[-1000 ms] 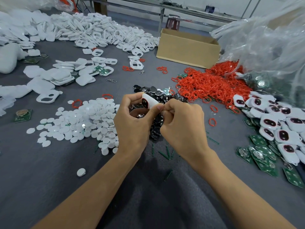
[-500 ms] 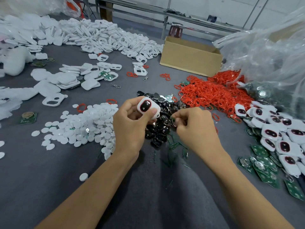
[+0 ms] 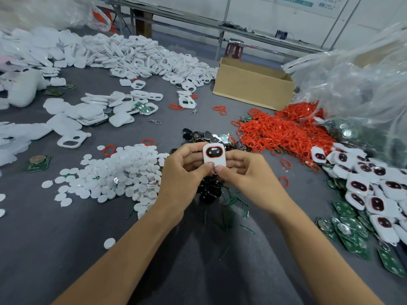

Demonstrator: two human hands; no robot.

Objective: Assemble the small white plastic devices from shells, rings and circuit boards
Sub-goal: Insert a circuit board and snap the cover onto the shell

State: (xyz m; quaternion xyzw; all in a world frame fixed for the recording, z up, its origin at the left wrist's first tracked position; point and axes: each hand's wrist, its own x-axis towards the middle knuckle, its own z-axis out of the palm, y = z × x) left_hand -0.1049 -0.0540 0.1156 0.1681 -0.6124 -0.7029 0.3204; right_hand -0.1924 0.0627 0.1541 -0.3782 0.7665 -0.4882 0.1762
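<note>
1. Our right hand (image 3: 251, 175) has left the dark pieces (image 3: 208, 191) and joined our left hand (image 3: 181, 172) on the white device (image 3: 214, 155), which the left hand held alone half a second ago.
2. Both hands now pinch the white device, with fingers curled behind it and both thumbs pressed on its lower front edge.
3. We hold it upright above the grey table (image 3: 55, 249), over the dark pieces, with its red-rimmed dark window facing us.
4. Left of our hands lies a heap of white discs (image 3: 123, 172), and to the right a heap of red rings (image 3: 284, 130).
5. Further right, finished devices (image 3: 374, 190) lie on and beside green circuit boards (image 3: 350, 236).
6. White shells (image 3: 143, 58) are heaped at the far side, with a cardboard box (image 3: 253, 91) to their right.
</note>
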